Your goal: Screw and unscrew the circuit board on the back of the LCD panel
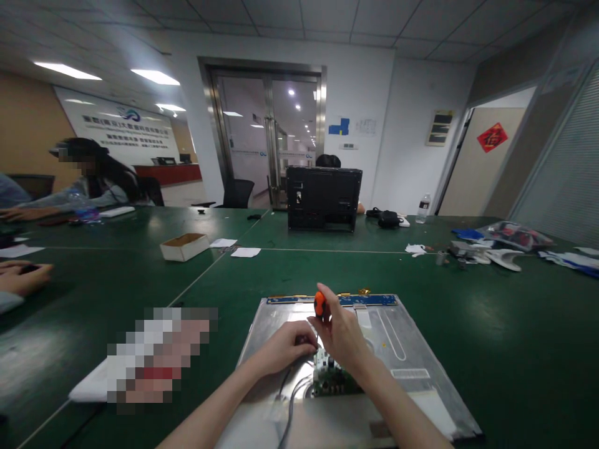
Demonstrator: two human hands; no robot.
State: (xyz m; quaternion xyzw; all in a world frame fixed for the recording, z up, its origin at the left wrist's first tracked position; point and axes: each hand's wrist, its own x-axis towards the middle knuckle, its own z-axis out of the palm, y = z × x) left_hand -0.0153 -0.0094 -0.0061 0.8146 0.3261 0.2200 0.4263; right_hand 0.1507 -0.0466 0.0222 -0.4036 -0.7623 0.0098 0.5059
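Observation:
In my right hand (341,330) is a screwdriver (320,304) with an orange and black handle. It stands about upright, its thin shaft pointing down at the upper left corner of a green circuit board (334,381). The fingers of my left hand (299,340) are curled together beside the tip of the shaft; what they pinch, if anything, is hidden. Under both hands lies a flat metal display panel (412,349), carrying the board and a blue circuit strip (374,300) along its far edge. A grey cable (291,405) runs from the board toward me.
On the green table (210,280) are a small open box (185,247), papers (246,252) and a blurred-out item (159,355) to the left. A black monitor housing (324,198) stands opposite, with a person behind it. Other people's hands (23,274) are at left. Plastic bags (515,234) lie at right.

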